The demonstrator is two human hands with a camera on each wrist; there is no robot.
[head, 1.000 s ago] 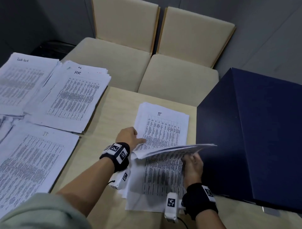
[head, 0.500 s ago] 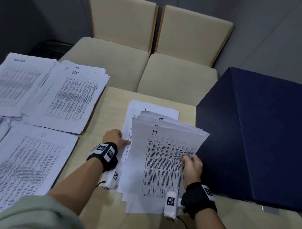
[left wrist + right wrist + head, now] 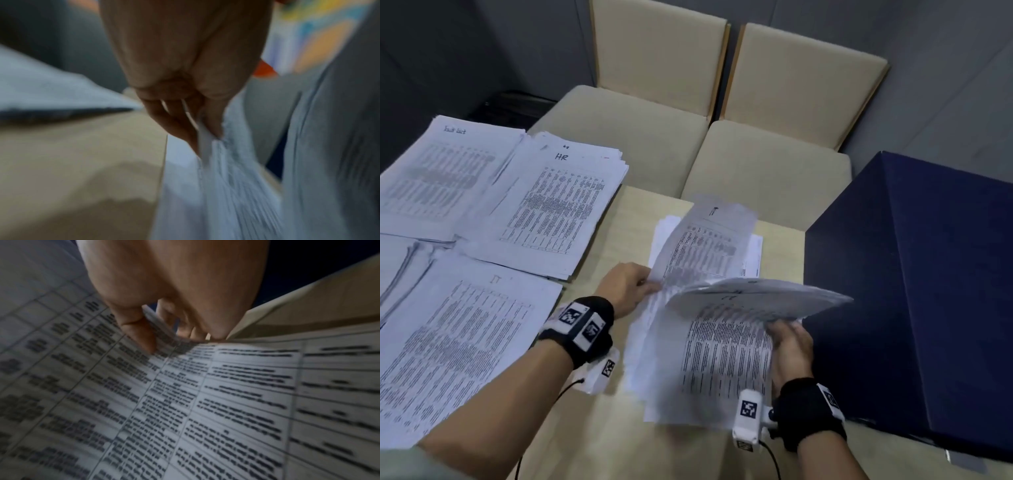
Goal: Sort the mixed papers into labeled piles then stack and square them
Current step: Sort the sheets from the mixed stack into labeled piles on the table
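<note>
Navy-blue box (image 3: 914, 291) fills the table's (image 3: 619, 428) three o'clock side. Sorted piles, one marked HR (image 3: 554, 205), lie at nine to eleven o'clock. At centre, the left hand (image 3: 626, 287) pinches a raised sheet's (image 3: 709, 240) edge; the right hand (image 3: 789, 346) grips a lifted, bowed sheaf (image 3: 753, 296) above the loose stack (image 3: 709, 370).

Four piles of printed papers lie on the surface (image 3: 616, 236): a far-left pile (image 3: 438, 174), an HR pile (image 3: 551, 205), a near-left pile (image 3: 455, 335), and perhaps one fanned IT pile (image 3: 722, 359). Two chairs (image 3: 654, 68) (image 3: 801, 78). One dark box (image 3: 928, 291). Two hands (image 3: 625, 286) (image 3: 792, 346).
</note>
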